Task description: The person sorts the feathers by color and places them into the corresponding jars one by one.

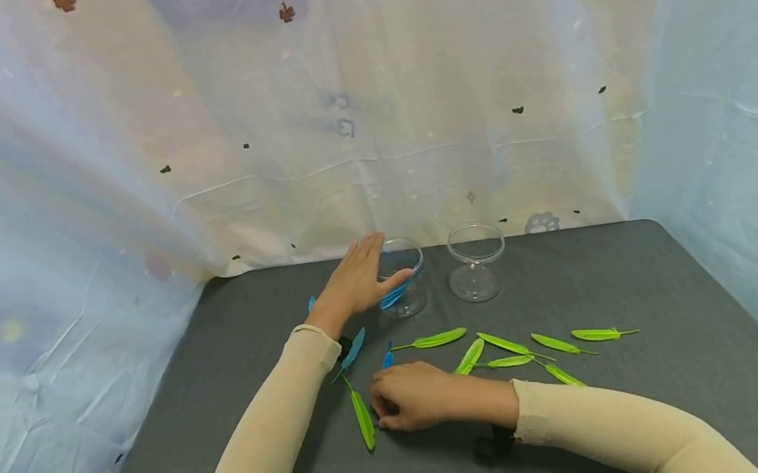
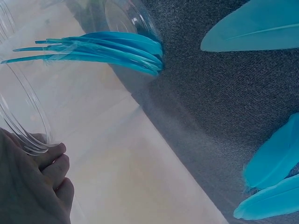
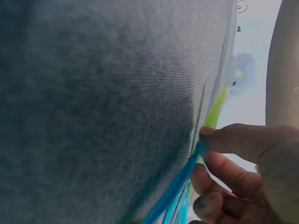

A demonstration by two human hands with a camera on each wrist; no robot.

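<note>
My left hand (image 1: 356, 278) grips the left clear glass dish (image 1: 408, 306) on a stem, fingers at its rim and the thumb across its front. A bunch of blue feathers (image 2: 112, 51) leans inside that dish, quills up past the rim. Lower and nearer, my right hand (image 1: 415, 395) is close over the grey cloth. Its thumb and fingers pinch a blue feather (image 3: 175, 184), which slants down in the right wrist view. More blue feathers (image 1: 353, 348) lie by my left wrist. Just left of my right hand lies a green feather (image 1: 363, 419).
A second clear stemmed dish (image 1: 475, 285) stands right of the first. Several green feathers (image 1: 553, 343) are scattered on the grey cloth (image 1: 679, 386), some beside my right wrist. Behind the table hangs a pale patterned curtain (image 1: 415, 95), with more at both sides.
</note>
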